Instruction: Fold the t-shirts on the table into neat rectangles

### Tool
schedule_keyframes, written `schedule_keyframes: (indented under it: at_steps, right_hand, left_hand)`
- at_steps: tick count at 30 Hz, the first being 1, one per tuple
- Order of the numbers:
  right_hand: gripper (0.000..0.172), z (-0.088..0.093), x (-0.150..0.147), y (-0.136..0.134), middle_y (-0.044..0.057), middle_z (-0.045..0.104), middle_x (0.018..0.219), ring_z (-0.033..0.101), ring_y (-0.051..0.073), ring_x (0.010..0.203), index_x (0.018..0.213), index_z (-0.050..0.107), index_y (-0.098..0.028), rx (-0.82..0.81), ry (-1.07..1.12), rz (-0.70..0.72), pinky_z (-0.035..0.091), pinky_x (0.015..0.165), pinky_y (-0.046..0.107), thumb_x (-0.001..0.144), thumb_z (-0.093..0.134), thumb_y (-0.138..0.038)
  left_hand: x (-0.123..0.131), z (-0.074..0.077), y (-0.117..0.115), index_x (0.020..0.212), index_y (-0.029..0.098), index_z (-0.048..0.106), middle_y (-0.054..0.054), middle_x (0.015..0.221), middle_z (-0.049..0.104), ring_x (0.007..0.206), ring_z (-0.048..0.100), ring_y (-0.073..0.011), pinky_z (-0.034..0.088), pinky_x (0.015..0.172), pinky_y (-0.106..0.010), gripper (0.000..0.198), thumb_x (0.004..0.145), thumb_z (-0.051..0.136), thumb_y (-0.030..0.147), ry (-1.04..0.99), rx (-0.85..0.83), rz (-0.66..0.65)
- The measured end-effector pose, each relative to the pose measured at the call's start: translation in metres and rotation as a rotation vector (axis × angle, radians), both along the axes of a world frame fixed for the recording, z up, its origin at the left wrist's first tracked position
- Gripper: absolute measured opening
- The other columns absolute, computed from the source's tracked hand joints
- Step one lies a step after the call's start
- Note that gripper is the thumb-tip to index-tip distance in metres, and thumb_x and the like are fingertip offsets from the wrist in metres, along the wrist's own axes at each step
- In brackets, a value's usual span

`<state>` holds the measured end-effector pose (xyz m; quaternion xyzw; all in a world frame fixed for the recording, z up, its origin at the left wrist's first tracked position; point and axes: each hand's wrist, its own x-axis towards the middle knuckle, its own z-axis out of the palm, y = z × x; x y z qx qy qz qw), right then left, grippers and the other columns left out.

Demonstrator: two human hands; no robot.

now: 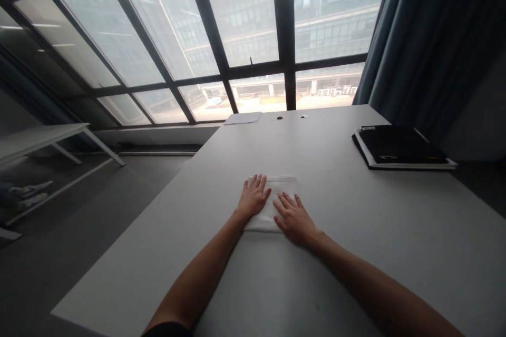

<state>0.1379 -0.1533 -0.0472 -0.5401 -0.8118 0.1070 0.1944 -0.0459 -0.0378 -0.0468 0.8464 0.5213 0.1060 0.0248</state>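
A white folded cloth (pixel 263 222) lies flat on the white table (pixel 190 205) in front of me. My left hand (pixel 254 197) rests palm down on the cloth's left side, fingers stretched toward the window. On its right side lies my right hand (pixel 294 216), also palm down with the fingers spread. Both hands are open and neither grips anything. Parts of the cloth beneath the palms are hidden.
Black folders (pixel 399 147) are stacked at the table's right side. Near the far edge lie a paper sheet (pixel 243 118) and two small round holes. Windows (pixel 241 10) and a dark curtain (pixel 411 37) stand behind. Another table (pixel 43 137) is at left, with someone's shoes (pixel 33 195) near it.
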Motion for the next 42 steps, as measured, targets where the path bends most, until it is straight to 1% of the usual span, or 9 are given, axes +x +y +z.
schedule_keyframes:
  at_steps: [7, 11, 15, 20, 24, 29, 34, 39, 42]
  right_hand:
    - [0.06, 0.01, -0.012, 0.043, 0.014, 0.023, 0.165, 0.015, 0.026, 0.154, 0.155, 0.035, -0.013, -0.013, -0.004, -0.077, 0.007, 0.123, 0.052, 0.101, 0.037, -0.04]
    - [0.062, 0.003, 0.013, 0.07, 0.013, 0.025, 0.164, 0.017, 0.026, 0.153, 0.156, 0.033, -0.015, -0.077, -0.05, -0.111, 0.005, 0.122, 0.056, 0.102, 0.035, -0.044]
    - [0.062, -0.007, 0.042, 0.078, 0.013, 0.026, 0.164, 0.02, 0.027, 0.152, 0.156, 0.034, -0.014, -0.076, -0.042, -0.225, 0.007, 0.122, 0.053, 0.101, 0.036, -0.044]
    - [0.059, 0.002, 0.044, 0.07, 0.016, 0.028, 0.163, 0.02, 0.026, 0.152, 0.152, 0.039, -0.009, 0.023, 0.041, -0.321, 0.009, 0.122, 0.049, 0.101, 0.034, -0.037]
    - [0.059, 0.011, 0.024, 0.053, 0.012, 0.024, 0.165, 0.012, 0.023, 0.154, 0.154, 0.038, -0.014, 0.107, 0.062, -0.134, 0.005, 0.123, 0.048, 0.1, 0.039, -0.038]
    - [0.061, 0.005, 0.006, 0.042, 0.014, 0.029, 0.163, 0.02, 0.028, 0.152, 0.154, 0.037, -0.019, -0.001, 0.012, -0.02, 0.007, 0.122, 0.055, 0.099, 0.043, -0.045]
    - [0.06, 0.005, 0.008, 0.041, 0.016, 0.03, 0.162, 0.022, 0.029, 0.151, 0.151, 0.041, -0.017, 0.025, 0.035, -0.077, 0.01, 0.122, 0.054, 0.099, 0.044, -0.046]
    - [0.058, 0.006, 0.006, 0.031, 0.021, 0.032, 0.16, 0.022, 0.031, 0.151, 0.148, 0.043, -0.012, 0.03, 0.084, -0.219, 0.016, 0.121, 0.054, 0.1, 0.043, -0.044]
    - [0.058, 0.006, 0.006, 0.02, 0.021, 0.031, 0.161, 0.021, 0.03, 0.151, 0.148, 0.043, -0.012, 0.026, 0.108, -0.238, 0.017, 0.121, 0.053, 0.101, 0.041, -0.045]
  left_hand:
    - [0.0, -0.001, -0.001, 0.157, 0.018, 0.033, -0.015, 0.162, 0.03, 0.152, 0.021, -0.0314, 0.009, 0.121, -0.057, 0.061, 0.103, 0.034, 0.047, -0.009, 0.005, -0.013]
    - [0.0, -0.003, 0.0, 0.157, 0.021, 0.033, -0.013, 0.162, 0.032, 0.151, 0.022, -0.0306, 0.008, 0.122, -0.055, 0.06, 0.103, 0.035, 0.046, -0.024, 0.005, -0.009]
    - [0.001, -0.004, 0.0, 0.157, 0.021, 0.033, -0.013, 0.162, 0.032, 0.151, 0.022, -0.0301, 0.007, 0.122, -0.054, 0.06, 0.102, 0.035, 0.047, -0.035, 0.007, -0.005]
    - [0.002, -0.003, 0.001, 0.157, 0.019, 0.033, -0.014, 0.162, 0.031, 0.152, 0.021, -0.0304, 0.007, 0.122, -0.055, 0.061, 0.103, 0.035, 0.046, -0.017, 0.003, 0.002]
    - [0.002, -0.003, 0.001, 0.157, 0.02, 0.033, -0.013, 0.162, 0.031, 0.151, 0.022, -0.0307, 0.009, 0.122, -0.057, 0.06, 0.103, 0.035, 0.046, 0.0, 0.004, 0.001]
    - [0.0, -0.005, 0.008, 0.156, 0.015, 0.033, -0.015, 0.162, 0.031, 0.151, 0.023, -0.0333, 0.02, 0.118, -0.059, 0.061, 0.103, 0.032, 0.046, 0.056, 0.018, -0.005]
    - [-0.004, -0.011, 0.02, 0.153, 0.007, 0.036, -0.018, 0.158, 0.037, 0.149, 0.028, -0.0322, 0.028, 0.118, -0.052, 0.065, 0.103, 0.029, 0.048, 0.078, 0.078, -0.066]
    - [-0.007, -0.015, 0.028, 0.151, 0.007, 0.039, -0.019, 0.156, 0.041, 0.147, 0.032, -0.0326, 0.032, 0.116, -0.052, 0.065, 0.101, 0.029, 0.046, 0.09, 0.126, -0.079]
    - [-0.007, -0.017, 0.031, 0.15, 0.005, 0.041, -0.019, 0.155, 0.042, 0.147, 0.034, -0.0324, 0.032, 0.117, -0.051, 0.066, 0.1, 0.029, 0.046, 0.102, 0.134, -0.088]
